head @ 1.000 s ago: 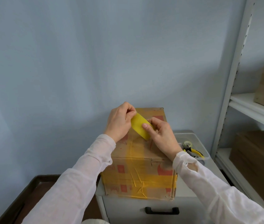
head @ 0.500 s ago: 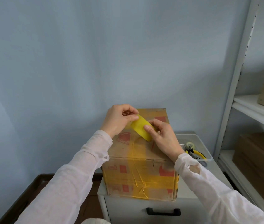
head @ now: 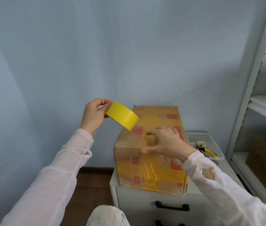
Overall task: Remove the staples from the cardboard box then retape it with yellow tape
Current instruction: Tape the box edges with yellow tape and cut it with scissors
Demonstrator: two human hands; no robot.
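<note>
A cardboard box (head: 155, 173) with red marks and yellow tape across its top and front stands on a white drawer cabinet (head: 147, 204). My left hand (head: 94, 115) pinches one end of a loose strip of yellow tape (head: 122, 115), held in the air left of the box. The strip's other end hangs free near the box's top left edge. My right hand (head: 166, 142) hovers over the near top of the box with fingers spread and holds nothing.
A clear plastic bin (head: 210, 141) right of the box holds yellow-handled pliers (head: 208, 151) and a tape roll (head: 200, 143). White metal shelving (head: 258, 88) with brown boxes stands at the right. The wall is close behind, and brown floor lies to the left.
My right hand let go of the tape strip and dropped over the box top. My left hand carried the strip up and to the left, away from the box.
</note>
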